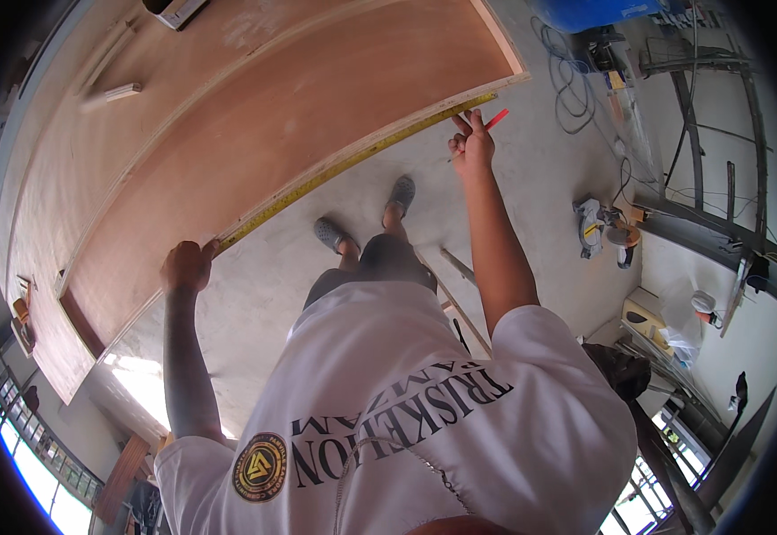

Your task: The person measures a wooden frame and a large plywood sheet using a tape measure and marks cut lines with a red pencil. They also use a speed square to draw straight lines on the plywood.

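Note:
A yellow tape measure (353,161) is drawn out along the near edge of a large plywood panel (308,116) framed with thin wooden strips. My left hand (188,267) is closed at the left end of the tape, by the panel's edge; the tape's case is not visible inside the fist. Toward the far right end of the tape, my right hand (472,147) is raised with a red pencil (498,118) held between its fingers. Its fingertips are close to the blade, and I cannot tell whether they touch it.
Short wood strips (123,92) lie on the panel. A coiled hose or cable (575,94) rests on the concrete floor at the right, with a power saw (592,227) farther down. My feet in grey clogs (329,234) stand beside the panel. A metal frame (691,134) is at the right.

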Action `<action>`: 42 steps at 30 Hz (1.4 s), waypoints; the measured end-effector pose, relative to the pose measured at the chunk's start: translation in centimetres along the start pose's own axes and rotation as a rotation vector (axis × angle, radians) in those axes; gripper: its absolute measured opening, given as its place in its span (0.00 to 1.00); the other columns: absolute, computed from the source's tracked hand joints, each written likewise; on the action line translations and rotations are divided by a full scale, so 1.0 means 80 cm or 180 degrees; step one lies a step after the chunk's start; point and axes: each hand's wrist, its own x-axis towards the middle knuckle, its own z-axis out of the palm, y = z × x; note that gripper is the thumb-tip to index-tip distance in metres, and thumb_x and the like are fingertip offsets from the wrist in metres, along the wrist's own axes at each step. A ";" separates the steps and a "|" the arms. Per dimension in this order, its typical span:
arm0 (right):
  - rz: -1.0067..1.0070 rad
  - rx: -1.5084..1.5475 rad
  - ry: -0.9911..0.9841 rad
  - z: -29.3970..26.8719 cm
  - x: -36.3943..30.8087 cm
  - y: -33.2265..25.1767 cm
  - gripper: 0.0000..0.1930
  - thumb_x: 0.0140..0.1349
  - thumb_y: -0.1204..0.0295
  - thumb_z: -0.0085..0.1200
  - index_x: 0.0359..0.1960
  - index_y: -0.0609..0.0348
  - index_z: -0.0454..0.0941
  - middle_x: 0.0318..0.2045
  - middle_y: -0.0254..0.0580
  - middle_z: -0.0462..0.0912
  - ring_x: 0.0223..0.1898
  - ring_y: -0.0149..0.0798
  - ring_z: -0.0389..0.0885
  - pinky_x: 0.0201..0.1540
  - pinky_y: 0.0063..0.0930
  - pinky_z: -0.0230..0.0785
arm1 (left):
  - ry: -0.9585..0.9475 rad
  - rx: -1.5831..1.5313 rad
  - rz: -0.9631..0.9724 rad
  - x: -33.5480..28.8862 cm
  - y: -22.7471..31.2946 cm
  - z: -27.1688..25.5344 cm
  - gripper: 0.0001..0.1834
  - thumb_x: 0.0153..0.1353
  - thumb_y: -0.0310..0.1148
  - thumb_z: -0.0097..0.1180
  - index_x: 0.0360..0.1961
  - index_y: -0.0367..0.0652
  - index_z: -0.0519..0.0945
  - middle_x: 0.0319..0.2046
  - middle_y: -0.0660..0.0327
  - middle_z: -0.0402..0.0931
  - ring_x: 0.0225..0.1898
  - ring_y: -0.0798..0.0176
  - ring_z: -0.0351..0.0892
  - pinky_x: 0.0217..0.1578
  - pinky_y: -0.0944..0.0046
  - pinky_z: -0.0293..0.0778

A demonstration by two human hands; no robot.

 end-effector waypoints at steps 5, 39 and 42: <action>-0.0321 -0.0304 0.0055 0.027 0.033 -0.009 0.07 0.69 0.65 0.61 0.42 0.51 0.77 0.33 0.33 0.78 0.17 0.24 0.60 0.25 0.26 0.61 | 0.0161 0.0041 -0.0051 0.012 0.004 0.012 0.38 0.68 0.66 0.49 0.42 0.36 0.86 0.46 0.44 0.85 0.50 0.41 0.84 0.51 0.43 0.79; -0.2228 -0.3966 -0.2448 0.191 -0.454 0.030 0.12 0.71 0.63 0.55 0.42 0.62 0.79 0.30 0.49 0.83 0.34 0.44 0.85 0.40 0.36 0.75 | 0.3064 -0.4614 0.3310 -0.222 0.084 -0.012 0.07 0.68 0.29 0.56 0.43 0.37 0.80 0.35 0.61 0.75 0.34 0.65 0.69 0.38 0.63 0.70; -0.1949 -0.4006 -0.2318 0.191 -0.436 0.002 0.11 0.73 0.65 0.54 0.42 0.62 0.81 0.30 0.45 0.83 0.35 0.37 0.83 0.41 0.32 0.73 | 0.2448 -0.6253 0.3339 -0.231 0.099 -0.048 0.08 0.73 0.30 0.50 0.48 0.39 0.75 0.31 0.63 0.73 0.33 0.68 0.69 0.37 0.65 0.70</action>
